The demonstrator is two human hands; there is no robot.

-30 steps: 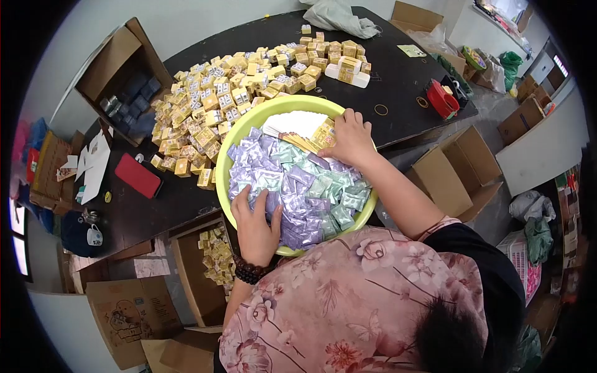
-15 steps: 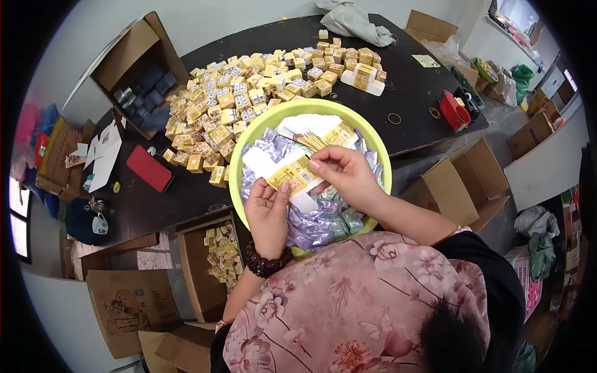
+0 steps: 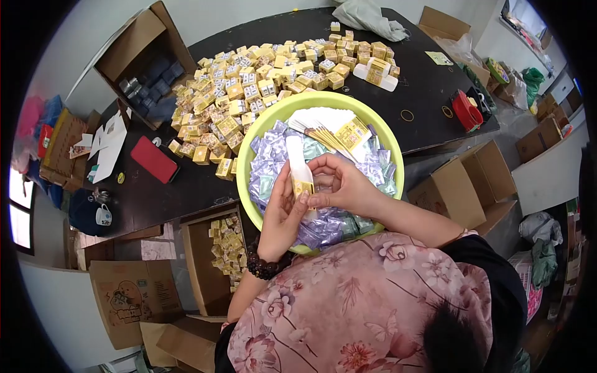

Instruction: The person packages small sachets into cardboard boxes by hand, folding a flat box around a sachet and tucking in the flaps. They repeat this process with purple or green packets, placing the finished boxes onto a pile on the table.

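Note:
A yellow-green basin (image 3: 387, 144) rests at the table's near edge, full of purple and green foil sachets (image 3: 273, 163). Flat yellow-and-white carton blanks (image 3: 341, 129) are stacked at its far side. My left hand (image 3: 280, 214) and my right hand (image 3: 341, 185) meet over the basin and together hold one carton blank (image 3: 300, 174), now turned edge-on and partly folded. A dark bead bracelet (image 3: 264, 267) circles my left wrist.
A large heap of small yellow boxes (image 3: 249, 93) covers the black table (image 3: 410, 81) beyond the basin. A red phone (image 3: 153, 160) lies left. An open carton (image 3: 208, 261) with several yellow boxes stands below the table edge. More cardboard boxes (image 3: 463, 186) stand right.
My right hand took a flat carton blank from the stack, and my left hand left the sachets to join it. The blank went from flat and face-up to upright and partly folded.

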